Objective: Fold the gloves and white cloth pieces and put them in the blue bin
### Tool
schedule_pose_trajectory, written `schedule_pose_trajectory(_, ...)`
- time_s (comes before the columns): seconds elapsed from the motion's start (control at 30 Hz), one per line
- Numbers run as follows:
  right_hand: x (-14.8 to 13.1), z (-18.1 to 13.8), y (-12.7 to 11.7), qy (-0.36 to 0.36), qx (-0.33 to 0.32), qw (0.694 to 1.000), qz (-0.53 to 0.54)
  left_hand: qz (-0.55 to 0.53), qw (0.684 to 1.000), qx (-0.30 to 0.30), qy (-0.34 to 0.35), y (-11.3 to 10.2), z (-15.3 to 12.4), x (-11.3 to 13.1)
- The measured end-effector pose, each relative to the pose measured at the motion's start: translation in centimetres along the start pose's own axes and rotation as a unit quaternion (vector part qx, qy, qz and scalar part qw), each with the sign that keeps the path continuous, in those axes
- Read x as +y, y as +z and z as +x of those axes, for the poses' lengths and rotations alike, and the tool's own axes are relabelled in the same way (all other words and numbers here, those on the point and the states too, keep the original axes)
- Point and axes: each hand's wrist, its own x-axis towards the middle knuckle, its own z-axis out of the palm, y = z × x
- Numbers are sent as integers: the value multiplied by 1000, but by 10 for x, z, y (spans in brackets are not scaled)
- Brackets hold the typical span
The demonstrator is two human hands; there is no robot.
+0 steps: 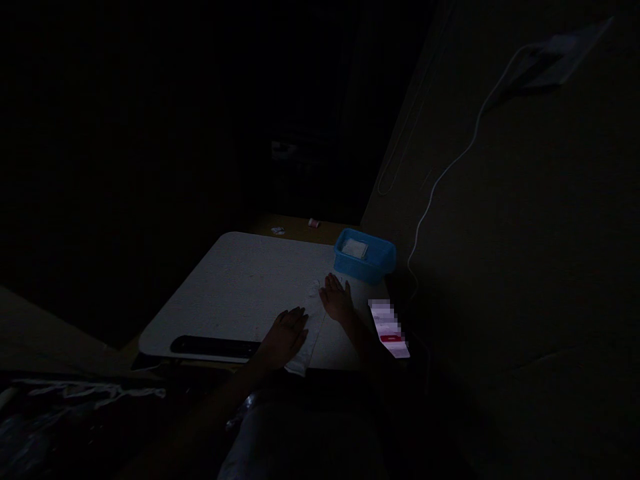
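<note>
**Hands Flat on a Strip of White Cloth, Dim Light**

The scene is very dark; only the white board (pixel 235 287) and items near it are lit.

A strip of white cloth (pixel 309 333) lies on the right part of the board and runs from the near edge toward the blue basket (pixel 365 260). The left hand (pixel 284 340) rests palm down, fingers spread open, on the near end of the cloth. It grips nothing. The right hand (pixel 337 300) lies flat and open on the far end of the cloth, just in front of the basket, and also grips nothing.

The basket stands at the far right corner of the board and contains a pale folded item. A lit phone (pixel 390 330) lies at the board's right edge, beside the right forearm. Its screen shows a red bar; the text on it is blurred and unreadable.

A black bar (pixel 215 347) lies along the near edge of the board. A white cable (pixel 450 167) hangs on the wall at right.
</note>
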Motion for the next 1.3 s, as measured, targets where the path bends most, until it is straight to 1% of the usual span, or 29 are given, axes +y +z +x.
schedule_pose_trajectory(0.1, 0, 3, -2, 9, 12, 1000, -2, 1, 1000, 1, 0, -1, 0, 1)
schedule_pose_trajectory(0.23, -5, -17, -1, -9, 44, 999, -7, 9, 1000, 3, 5, -2, 0, 2)
schedule_pose_trajectory(0.3, -7, -28, 2, 2, 42, 999, -4, 14, 1000, 4, 8, -1, 0, 2)
schedule_pose_trajectory(0.37, -7, -32, 4, 17, 33, 999, 0, 18, 1000, 5, 9, -1, 1, 1)
schedule_pose_trajectory(0.43, -3, -28, 5, 34, 28, 999, 0, 21, 1000, 5, 9, 0, 1, 1)
schedule_pose_trajectory(0.57, 7, -8, 2, 83, 27, 996, -2, 21, 1000, -3, 6, 0, 1, 0)
schedule_pose_trajectory(0.63, 9, -3, 0, 84, 28, 996, -2, 22, 1000, -9, 3, -1, 2, 1)
schedule_pose_trajectory(0.7, 7, -6, -3, 42, 34, 999, -4, 23, 1000, -11, 2, -1, 2, 2)
schedule_pose_trajectory(0.77, 2, -17, -6, -35, 35, 999, -3, 21, 1000, -8, 3, -1, 1, 2)
schedule_pose_trajectory(0.87, -6, -35, -9, -147, 16, 989, 2, 11, 1000, -2, 2, -1, 1, 2)
schedule_pose_trajectory(0.93, -8, -40, -9, -178, 2, 984, 3, 5, 1000, 0, 1, 0, 1, 2)
schedule_pose_trajectory(1.0, -7, -37, -7, -160, -5, 987, -3, 1, 1000, -2, 4, -1, 1, 1)
schedule_pose_trajectory(1.13, 1, -14, -2, -63, -3, 998, -22, 3, 1000, -8, 7, -2, 1, 1)
schedule_pose_trajectory(1.2, 3, -4, -1, -25, 0, 999, -21, 6, 1000, -7, 4, -2, 1, 1)
schedule_pose_trajectory(1.27, 3, -1, -3, -14, 5, 1000, -13, 9, 1000, -9, 3, -2, 1, 1)
schedule_pose_trajectory(1.3, 2, -2, -4, -24, 8, 1000, -9, 11, 1000, -11, 2, -2, 1, 1)
